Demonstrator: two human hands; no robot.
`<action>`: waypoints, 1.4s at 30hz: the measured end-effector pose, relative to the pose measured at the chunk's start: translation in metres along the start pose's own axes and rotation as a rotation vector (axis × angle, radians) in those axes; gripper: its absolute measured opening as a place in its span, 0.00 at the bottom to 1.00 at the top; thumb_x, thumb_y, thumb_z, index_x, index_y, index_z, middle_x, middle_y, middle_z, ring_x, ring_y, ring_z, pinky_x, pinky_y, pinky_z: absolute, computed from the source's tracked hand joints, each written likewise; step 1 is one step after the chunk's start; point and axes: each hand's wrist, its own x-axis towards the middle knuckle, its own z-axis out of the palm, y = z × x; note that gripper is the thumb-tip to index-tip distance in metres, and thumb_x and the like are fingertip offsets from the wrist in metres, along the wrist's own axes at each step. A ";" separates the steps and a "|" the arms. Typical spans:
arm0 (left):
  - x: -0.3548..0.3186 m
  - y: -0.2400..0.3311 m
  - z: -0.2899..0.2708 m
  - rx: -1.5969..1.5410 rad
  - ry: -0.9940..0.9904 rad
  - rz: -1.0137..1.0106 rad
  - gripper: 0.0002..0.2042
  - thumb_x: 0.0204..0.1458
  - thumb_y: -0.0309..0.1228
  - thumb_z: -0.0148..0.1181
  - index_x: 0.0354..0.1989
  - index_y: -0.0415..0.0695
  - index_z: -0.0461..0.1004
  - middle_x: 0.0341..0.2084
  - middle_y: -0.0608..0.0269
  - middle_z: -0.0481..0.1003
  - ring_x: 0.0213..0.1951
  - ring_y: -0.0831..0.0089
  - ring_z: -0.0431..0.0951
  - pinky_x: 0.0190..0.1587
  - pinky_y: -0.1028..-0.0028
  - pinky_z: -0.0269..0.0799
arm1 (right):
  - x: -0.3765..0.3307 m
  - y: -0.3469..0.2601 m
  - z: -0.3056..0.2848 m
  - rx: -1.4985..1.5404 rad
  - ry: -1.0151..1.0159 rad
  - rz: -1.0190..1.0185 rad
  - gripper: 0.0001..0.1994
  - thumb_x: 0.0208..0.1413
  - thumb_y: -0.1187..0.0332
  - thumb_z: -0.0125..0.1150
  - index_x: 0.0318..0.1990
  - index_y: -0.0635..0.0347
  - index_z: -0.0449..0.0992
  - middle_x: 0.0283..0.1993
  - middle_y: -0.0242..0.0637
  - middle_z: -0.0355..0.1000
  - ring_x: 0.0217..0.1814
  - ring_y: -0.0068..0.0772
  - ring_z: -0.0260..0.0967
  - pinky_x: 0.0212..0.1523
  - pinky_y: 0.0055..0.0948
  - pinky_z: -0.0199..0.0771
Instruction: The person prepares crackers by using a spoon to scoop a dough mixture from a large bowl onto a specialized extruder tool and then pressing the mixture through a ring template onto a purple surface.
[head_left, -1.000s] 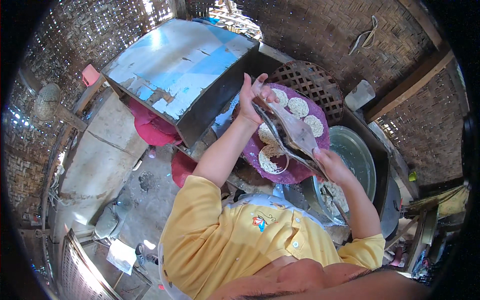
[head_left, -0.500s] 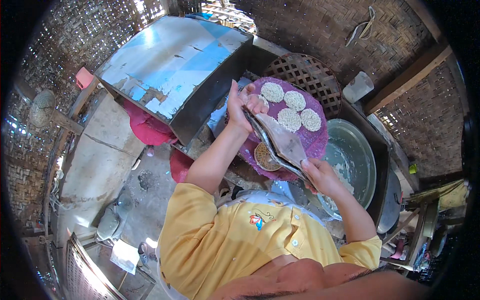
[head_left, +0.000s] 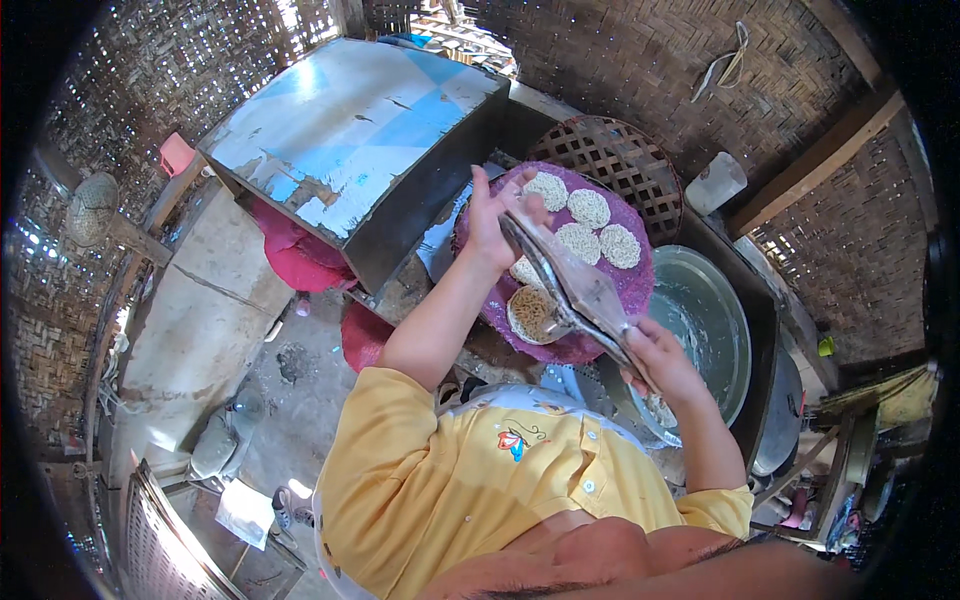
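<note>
My left hand (head_left: 492, 217) holds the far-left end of a long, two-layered wooden hand press (head_left: 580, 278), its thumb pointing up. My right hand (head_left: 662, 362) grips the near-right end. Tilted across, the press has a wide middle and a narrow gap between its layers. Below it lies a round tray with purple cloth (head_left: 632, 283), bearing several flat coils of white noodle-like strands (head_left: 620, 246). Close under the press, at the tray's near side, sits a small tan woven disc (head_left: 530, 312). Part of another white coil is hidden by the press.
To the right stands a large grey-green basin (head_left: 722, 325) with whitish residue. A lattice basket (head_left: 628, 165) leans behind the tray. A big box with a peeling blue-and-white top (head_left: 350, 120) is at the left, near a pink cloth (head_left: 300, 258). A white container (head_left: 716, 183) stands at back right.
The press and my hands have shifted slightly right and down. More of the tan woven disc and of a white coil beside it now shows.
</note>
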 end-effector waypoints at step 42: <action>-0.114 0.037 -0.018 1.315 0.362 0.411 0.12 0.35 0.18 0.61 0.29 0.42 0.66 0.19 0.68 0.67 0.24 0.77 0.69 0.51 0.65 0.65 | 0.097 0.031 0.030 -0.858 0.332 -0.520 0.10 0.38 0.63 0.58 0.21 0.61 0.74 0.27 0.41 0.69 0.36 0.44 0.67 0.36 0.40 0.69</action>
